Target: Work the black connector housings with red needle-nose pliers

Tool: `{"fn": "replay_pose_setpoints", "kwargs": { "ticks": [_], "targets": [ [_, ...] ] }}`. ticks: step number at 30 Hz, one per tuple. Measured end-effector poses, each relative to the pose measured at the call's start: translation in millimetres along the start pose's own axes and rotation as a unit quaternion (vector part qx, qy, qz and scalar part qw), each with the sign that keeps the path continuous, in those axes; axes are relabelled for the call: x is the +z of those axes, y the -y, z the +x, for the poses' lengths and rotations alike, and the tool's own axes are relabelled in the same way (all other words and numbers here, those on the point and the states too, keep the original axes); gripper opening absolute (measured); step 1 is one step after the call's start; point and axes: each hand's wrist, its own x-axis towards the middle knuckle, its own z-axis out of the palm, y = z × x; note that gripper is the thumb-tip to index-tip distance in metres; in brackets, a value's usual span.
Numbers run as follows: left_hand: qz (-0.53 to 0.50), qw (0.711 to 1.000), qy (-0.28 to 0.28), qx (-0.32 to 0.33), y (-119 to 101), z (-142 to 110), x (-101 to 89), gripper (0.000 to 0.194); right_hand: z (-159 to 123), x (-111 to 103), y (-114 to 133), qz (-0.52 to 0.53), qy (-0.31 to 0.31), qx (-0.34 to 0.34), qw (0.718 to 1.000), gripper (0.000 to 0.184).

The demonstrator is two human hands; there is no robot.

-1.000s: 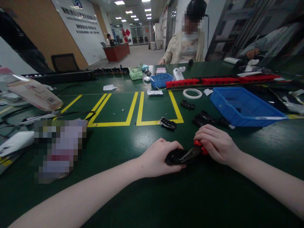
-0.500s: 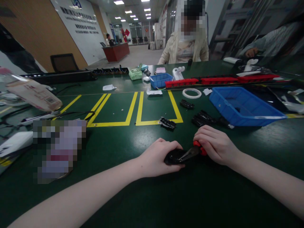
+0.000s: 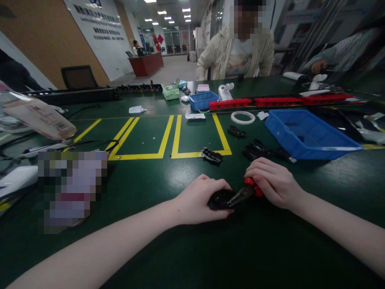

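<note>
My left hand [image 3: 200, 200] is closed around a black plastic part [image 3: 219, 200], thumb above and fingers below. Wrapped round the red handles of needle-nose pliers [image 3: 242, 195] is my right hand [image 3: 272, 182]. The long metal jaws point left and rest on or against the black part; whether they pinch anything is too small to tell. Beyond my hands lie similar black parts: one [image 3: 212, 155] on the yellow tape line, another [image 3: 236, 131] farther back, and a cluster [image 3: 257, 150] just behind my right hand.
A blue bin [image 3: 313, 136] stands at the right, with a roll of tape [image 3: 243, 117] beside it. Red strips [image 3: 276, 101] and a smaller blue bin [image 3: 203, 100] sit farther back. A bottle [image 3: 39, 116] lies at left. Across the table is a person in a striped shirt [image 3: 213, 56].
My hands, the pliers and the black part stay almost in place, with the jaws shifting only slightly. The person across the table has moved closer and stands taller in view.
</note>
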Motion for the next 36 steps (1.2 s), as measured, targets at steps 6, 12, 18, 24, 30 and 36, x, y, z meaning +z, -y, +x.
{"fn": "replay_pose_setpoints", "kwargs": {
  "ticks": [6, 12, 18, 24, 30, 36],
  "targets": [
    [-0.007, 1.000, 0.004, -0.007, -1.8, 0.1, -1.2, 0.027, -2.0, 1.1, -1.7, 0.015, -0.008, 0.001, 1.000, 0.019],
    [-0.005, 1.000, -0.004, -0.001, -1.2, -0.3, 0.2, 0.028, -1.5, 1.2, -2.3, 0.020, 0.003, 0.014, 1.000, 0.018],
    [-0.002, 1.000, 0.003, -0.007, -1.5, -0.7, -0.4, 0.029, 0.1, 0.4, -0.1, 0.014, 0.006, 0.009, 1.000, 0.019],
    [0.018, 1.000, -0.003, -0.001, -0.3, -0.5, 1.1, 0.031, 2.8, -1.0, 3.7, -0.015, 0.011, -0.009, 1.000, 0.018],
    [0.012, 1.000, -0.005, 0.004, 0.8, 0.2, 0.9, 0.027, 0.6, -1.5, -1.6, -0.001, 0.007, -0.007, 1.000, 0.018],
    [0.011, 1.000, -0.005, 0.009, 0.8, 0.2, 0.7, 0.028, -0.6, -0.8, -3.3, 0.010, 0.005, -0.001, 1.000, 0.020]
  ]
}}
